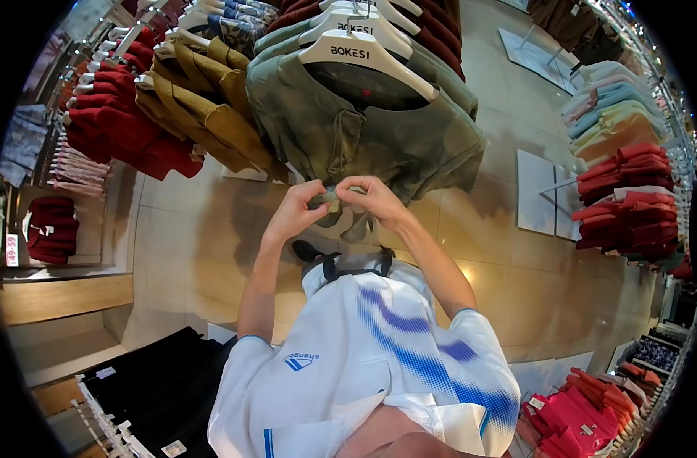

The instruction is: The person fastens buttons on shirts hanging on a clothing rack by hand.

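Observation:
A green short-sleeved garment (394, 141) hangs on a white hanger (356, 55) marked BOKESI, at the top centre. At its lower front edge, my left hand (296, 210) and my right hand (373, 200) are close together. The fingers of both are pinched on the green fabric, with a small strip of it showing between them. Some of the fabric hangs below my fingers. The fingertips partly hide the exact spot gripped.
Mustard garments (203, 99) and red garments (127, 122) hang at the left. Black clothing (161, 382) lies at the lower left. Red and pastel clothes (627, 191) hang at the right, pink ones (570, 420) at the lower right. Tiled floor (516, 290) shows between the racks.

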`<move>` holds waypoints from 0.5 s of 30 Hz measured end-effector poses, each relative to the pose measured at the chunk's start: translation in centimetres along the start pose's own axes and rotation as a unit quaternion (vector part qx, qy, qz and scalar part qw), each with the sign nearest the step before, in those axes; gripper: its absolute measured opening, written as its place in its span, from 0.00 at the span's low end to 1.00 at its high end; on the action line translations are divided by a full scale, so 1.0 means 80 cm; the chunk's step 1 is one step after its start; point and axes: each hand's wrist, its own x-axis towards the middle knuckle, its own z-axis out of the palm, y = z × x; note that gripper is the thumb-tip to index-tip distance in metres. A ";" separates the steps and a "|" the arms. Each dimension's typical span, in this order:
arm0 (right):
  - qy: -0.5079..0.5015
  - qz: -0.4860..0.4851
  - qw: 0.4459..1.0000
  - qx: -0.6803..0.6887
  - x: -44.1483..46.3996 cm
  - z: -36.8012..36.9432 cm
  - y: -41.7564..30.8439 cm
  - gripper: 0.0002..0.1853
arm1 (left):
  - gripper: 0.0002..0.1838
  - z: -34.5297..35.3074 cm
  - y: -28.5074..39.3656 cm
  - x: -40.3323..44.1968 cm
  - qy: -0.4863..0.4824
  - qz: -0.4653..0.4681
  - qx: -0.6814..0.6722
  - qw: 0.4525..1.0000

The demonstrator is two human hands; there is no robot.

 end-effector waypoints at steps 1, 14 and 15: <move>-0.004 -0.004 1.000 0.006 0.000 0.000 0.001 0.11 | 0.12 -0.001 0.001 0.000 0.000 0.000 0.000 1.000; -0.050 0.020 0.999 0.011 -0.001 0.000 0.004 0.13 | 0.11 -0.005 0.007 0.007 -0.056 0.056 0.077 0.994; -0.049 0.020 0.999 0.011 -0.002 -0.001 0.005 0.13 | 0.11 -0.005 0.006 0.007 -0.062 0.056 0.083 0.993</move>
